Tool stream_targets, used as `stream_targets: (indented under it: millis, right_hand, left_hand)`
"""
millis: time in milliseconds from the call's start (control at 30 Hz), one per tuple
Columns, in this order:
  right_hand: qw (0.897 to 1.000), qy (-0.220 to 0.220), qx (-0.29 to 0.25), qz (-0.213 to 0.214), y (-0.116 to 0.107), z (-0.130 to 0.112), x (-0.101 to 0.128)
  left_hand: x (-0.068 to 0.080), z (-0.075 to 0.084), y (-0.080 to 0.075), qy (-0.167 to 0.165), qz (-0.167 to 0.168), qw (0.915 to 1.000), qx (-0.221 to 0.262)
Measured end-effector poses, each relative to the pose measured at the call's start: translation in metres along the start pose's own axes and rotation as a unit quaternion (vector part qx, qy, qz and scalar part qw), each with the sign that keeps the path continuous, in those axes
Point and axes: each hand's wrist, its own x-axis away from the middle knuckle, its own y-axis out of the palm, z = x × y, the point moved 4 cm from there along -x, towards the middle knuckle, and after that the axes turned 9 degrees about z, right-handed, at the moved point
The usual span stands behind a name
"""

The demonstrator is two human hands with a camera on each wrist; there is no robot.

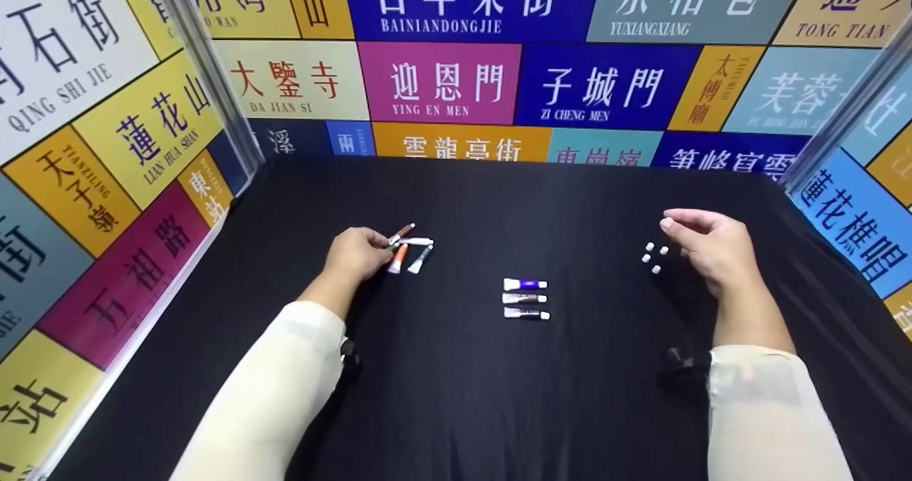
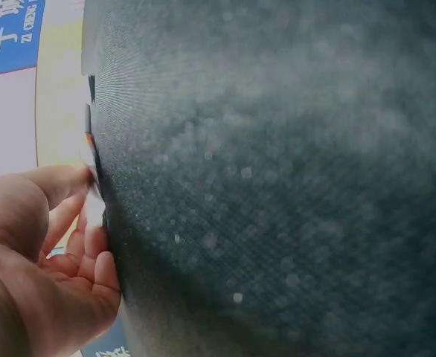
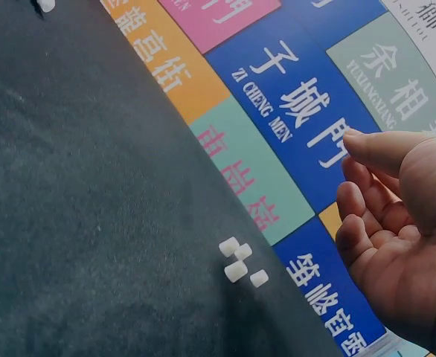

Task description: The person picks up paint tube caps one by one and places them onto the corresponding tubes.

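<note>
My left hand [image 1: 383,244] rests on the black cloth at the left, beside a loose bunch of small paint tubes [image 1: 412,247]. In the left wrist view its thumb and fingers [image 2: 90,204] pinch the end of one tube [image 2: 93,199]. Three more tubes [image 1: 525,298] lie in a neat row at the middle, with purple, brown and dark labels. Several small white caps [image 1: 654,256] [image 3: 240,264] sit at the right. My right hand [image 1: 673,228] [image 3: 348,175] hovers just right of the caps, fingers loosely curled, with nothing seen in it.
A black cloth [image 1: 456,395] covers the table. Walls of coloured sign panels [image 1: 442,82] close it in at the back and both sides, with metal posts [image 1: 206,75] at the corners.
</note>
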Motion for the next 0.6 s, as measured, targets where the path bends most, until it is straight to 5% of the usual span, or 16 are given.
stream_targets:
  millis: [600]
  right_hand:
    - [0.999, -0.028, -0.027, 0.000, 0.0043, -0.0106, 0.0025]
  left_hand:
    - [0.0007, 0.0094, 0.0028, 0.005, -0.002, 1.0000, 0.001]
